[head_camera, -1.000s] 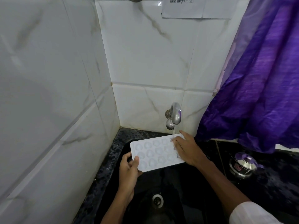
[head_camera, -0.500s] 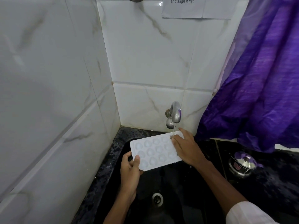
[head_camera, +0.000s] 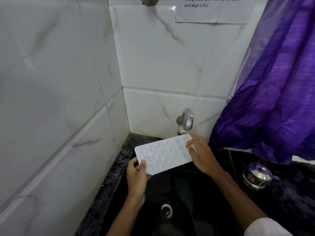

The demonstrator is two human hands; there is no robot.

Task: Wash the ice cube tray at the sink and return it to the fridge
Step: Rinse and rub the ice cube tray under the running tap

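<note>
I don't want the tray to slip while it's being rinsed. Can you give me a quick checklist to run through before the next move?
1. The ice cube tray is over the sink basin: ok.
2. The left hand grips the tray's near left corner, thumb on top: ok.
3. The right hand holds the far right end: ok.
4. That end sits just under the tap spout: ok.
5. Water is flowing: cannot tell; at most a thin trickle shows.
6. The drain is uncovered: ok.
</note>
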